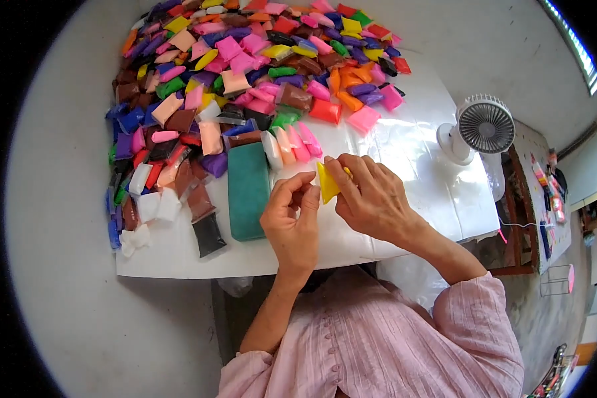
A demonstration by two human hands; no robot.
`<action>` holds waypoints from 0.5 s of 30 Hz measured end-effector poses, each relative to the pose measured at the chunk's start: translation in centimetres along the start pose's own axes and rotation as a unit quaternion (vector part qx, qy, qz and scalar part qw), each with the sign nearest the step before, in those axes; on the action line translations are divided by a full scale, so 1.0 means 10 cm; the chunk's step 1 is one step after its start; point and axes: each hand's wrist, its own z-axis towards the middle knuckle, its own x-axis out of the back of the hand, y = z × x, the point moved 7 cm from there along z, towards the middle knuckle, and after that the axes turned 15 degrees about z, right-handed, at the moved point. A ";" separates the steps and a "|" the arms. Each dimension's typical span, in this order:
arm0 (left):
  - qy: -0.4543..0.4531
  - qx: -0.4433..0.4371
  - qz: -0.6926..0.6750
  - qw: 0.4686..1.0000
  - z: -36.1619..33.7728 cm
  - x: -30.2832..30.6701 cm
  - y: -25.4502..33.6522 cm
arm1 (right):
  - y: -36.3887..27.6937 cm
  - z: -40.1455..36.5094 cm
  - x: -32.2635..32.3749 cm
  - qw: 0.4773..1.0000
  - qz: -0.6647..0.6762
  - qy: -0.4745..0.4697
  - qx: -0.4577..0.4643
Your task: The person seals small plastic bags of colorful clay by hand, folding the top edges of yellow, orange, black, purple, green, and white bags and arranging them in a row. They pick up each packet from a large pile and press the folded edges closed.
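A small yellow clay packet is pinched between both hands above the white table. My left hand grips its lower left edge with thumb and fingers. My right hand holds its upper right side, fingers curled over the top. Just left of my hands lies a teal rectangular block. A short row of white, peach and pink packets rests right beyond my hands.
A big heap of several coloured clay packets covers the far and left part of the table. White and black packets lie near the left front edge. A small white fan stands at the right edge. A cluttered shelf sits further right.
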 end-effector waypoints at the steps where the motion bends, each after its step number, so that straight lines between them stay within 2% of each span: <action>1: -0.004 0.021 -0.013 1.000 -0.01 -0.02 0.01 | -0.02 0.00 0.00 1.000 -0.018 -0.004 0.007; 4: -0.001 0.034 -0.016 0.999 -0.02 -0.04 0.00 | -0.04 -0.04 -0.03 1.000 -0.024 -0.009 -0.010; 5: 0.003 0.028 -0.012 1.000 -0.02 -0.05 0.00 | -0.07 -0.04 -0.04 0.998 -0.061 -0.004 0.029; 8: -0.010 0.039 0.017 0.999 -0.02 -0.05 -0.01 | -0.09 -0.06 -0.05 0.997 -0.066 -0.019 0.033; 15: 0.000 0.059 0.016 0.998 0.00 -0.07 -0.05 | -0.05 -0.06 -0.05 1.000 0.002 -0.009 0.018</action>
